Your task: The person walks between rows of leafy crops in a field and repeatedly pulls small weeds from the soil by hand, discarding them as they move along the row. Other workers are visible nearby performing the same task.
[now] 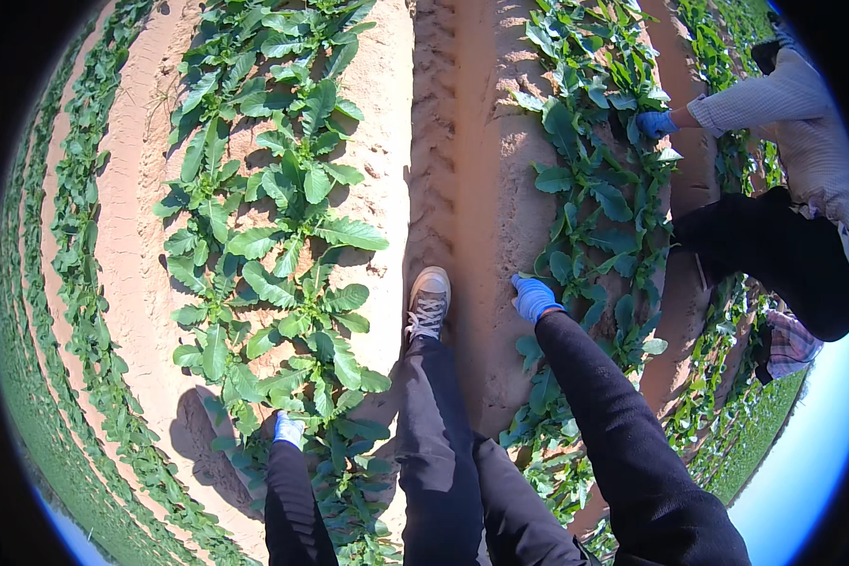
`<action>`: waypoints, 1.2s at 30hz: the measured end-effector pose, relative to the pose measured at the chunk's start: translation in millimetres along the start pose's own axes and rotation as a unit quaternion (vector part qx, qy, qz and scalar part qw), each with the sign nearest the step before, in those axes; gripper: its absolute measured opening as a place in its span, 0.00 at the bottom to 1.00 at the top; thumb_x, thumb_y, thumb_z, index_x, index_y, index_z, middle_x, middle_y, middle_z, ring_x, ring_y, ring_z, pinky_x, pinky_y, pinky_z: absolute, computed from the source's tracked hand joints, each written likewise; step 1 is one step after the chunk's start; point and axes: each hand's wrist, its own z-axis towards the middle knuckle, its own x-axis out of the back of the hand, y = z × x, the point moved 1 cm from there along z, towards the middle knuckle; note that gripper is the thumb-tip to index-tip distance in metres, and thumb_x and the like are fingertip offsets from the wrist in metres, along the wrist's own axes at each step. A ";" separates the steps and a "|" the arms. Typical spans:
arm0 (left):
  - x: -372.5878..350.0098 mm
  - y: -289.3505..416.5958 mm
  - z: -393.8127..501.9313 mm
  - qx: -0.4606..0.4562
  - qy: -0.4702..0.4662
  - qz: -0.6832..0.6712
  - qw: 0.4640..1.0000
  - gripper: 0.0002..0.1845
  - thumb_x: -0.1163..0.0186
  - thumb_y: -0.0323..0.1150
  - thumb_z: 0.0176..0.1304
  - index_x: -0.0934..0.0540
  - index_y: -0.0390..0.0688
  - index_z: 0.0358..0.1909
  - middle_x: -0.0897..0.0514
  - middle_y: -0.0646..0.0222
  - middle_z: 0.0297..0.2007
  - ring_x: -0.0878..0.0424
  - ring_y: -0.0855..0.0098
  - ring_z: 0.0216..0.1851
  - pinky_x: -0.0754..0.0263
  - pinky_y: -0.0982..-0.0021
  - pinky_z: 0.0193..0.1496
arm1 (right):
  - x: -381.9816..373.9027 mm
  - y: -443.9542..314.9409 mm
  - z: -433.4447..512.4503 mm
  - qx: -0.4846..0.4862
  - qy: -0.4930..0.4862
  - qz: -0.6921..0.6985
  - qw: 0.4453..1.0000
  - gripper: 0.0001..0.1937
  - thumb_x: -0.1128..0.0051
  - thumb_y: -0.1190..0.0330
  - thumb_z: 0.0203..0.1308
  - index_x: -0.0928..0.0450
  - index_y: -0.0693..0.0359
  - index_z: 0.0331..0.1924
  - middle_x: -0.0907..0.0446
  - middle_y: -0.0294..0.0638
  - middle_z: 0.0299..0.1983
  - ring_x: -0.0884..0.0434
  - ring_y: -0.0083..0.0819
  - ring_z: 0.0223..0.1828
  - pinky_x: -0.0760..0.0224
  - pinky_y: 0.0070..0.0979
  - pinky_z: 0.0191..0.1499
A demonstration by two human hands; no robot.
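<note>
My left hand (289, 429), in a light blue glove, is among the lower plants of the leafy green crop row (304, 283) on the left; leaves cover its fingertips, so its grip does not show. On the right, my right hand (535, 298), also in a blue glove, is beside the second crop row (573, 262), over the edge of its soil bed. Its fingers look curled, but whether they hold anything cannot be made out. Both forearms wear dark sleeves.
A furrow (470, 212) with tyre marks runs between the beds, and my canvas sneaker (429, 301) stands in it. At the right another person (813, 134) bends over the right row, a blue-gloved hand (656, 124) in its leaves. More crop rows (78, 269) lie at far left.
</note>
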 end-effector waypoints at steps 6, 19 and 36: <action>30.8 -3.0 5.7 0.014 -0.010 -0.098 0.995 0.13 0.47 0.41 0.56 0.20 0.49 0.40 0.19 0.68 0.42 0.22 0.63 0.45 0.29 0.65 0.47 | 0.0 7.3 2.2 0.013 0.003 0.018 1.000 0.27 0.42 0.66 0.47 0.32 0.63 0.54 0.27 0.53 0.51 0.28 0.48 0.52 0.36 0.34 0.56; 137.8 -29.8 -85.1 0.176 0.243 -0.435 0.849 0.12 0.43 0.37 0.53 0.22 0.43 0.38 0.19 0.52 0.30 0.21 0.52 0.37 0.27 0.58 0.41 | 20.9 -1.5 15.8 -0.040 -0.136 0.005 0.990 0.26 0.43 0.62 0.49 0.32 0.62 0.54 0.25 0.54 0.48 0.26 0.48 0.50 0.34 0.35 0.53; 451.9 -114.5 -35.1 0.186 0.365 -0.486 0.772 0.20 0.45 0.28 0.52 0.29 0.39 0.49 0.23 0.54 0.46 0.25 0.56 0.47 0.31 0.64 0.50 | 105.4 -291.5 113.3 0.251 0.067 0.180 0.949 0.23 0.53 0.70 0.55 0.34 0.54 0.57 0.22 0.50 0.40 0.23 0.46 0.42 0.31 0.37 0.45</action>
